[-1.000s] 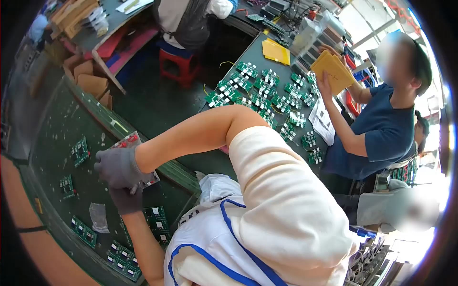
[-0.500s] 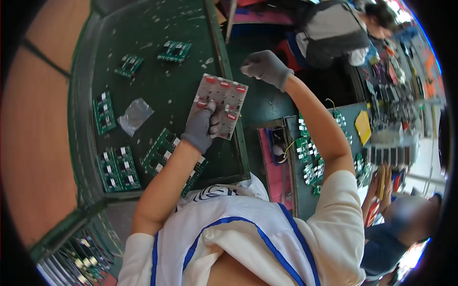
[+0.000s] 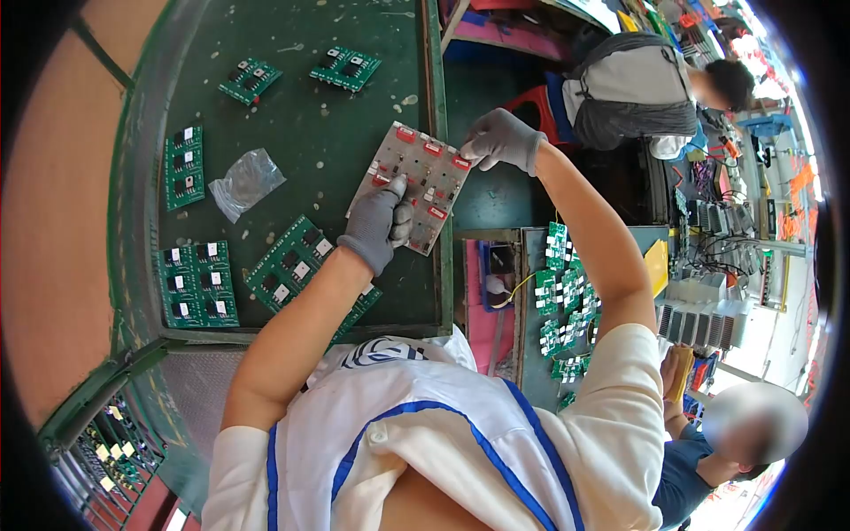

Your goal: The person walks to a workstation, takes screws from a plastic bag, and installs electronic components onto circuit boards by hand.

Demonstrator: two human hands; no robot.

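Observation:
My left hand (image 3: 382, 221), in a grey glove, is closed on a grey circuit board (image 3: 412, 168) with red and white parts on its face. The thumb lies across the front of the board, and the fingers underneath are partly hidden. My gloved right hand (image 3: 505, 142) pinches the board's upper right corner, beside a red part. Below and left of the board, a large green circuit board (image 3: 297, 261) lies partly under my left forearm. A crumpled clear plastic bag (image 3: 246, 184) rests on the green tabletop (image 3: 292, 124).
More green boards lie on the table: a pair at the back (image 3: 347, 68), one at left (image 3: 184, 168), one at lower left (image 3: 197, 285). A raised rim (image 3: 440, 106) edges the table. Several boards (image 3: 567, 292) cover a side bench. Two people are at the right.
My right hand has come down and left from the air to the corner of the grey board. My left hand still holds it. The whole view has shifted a little.

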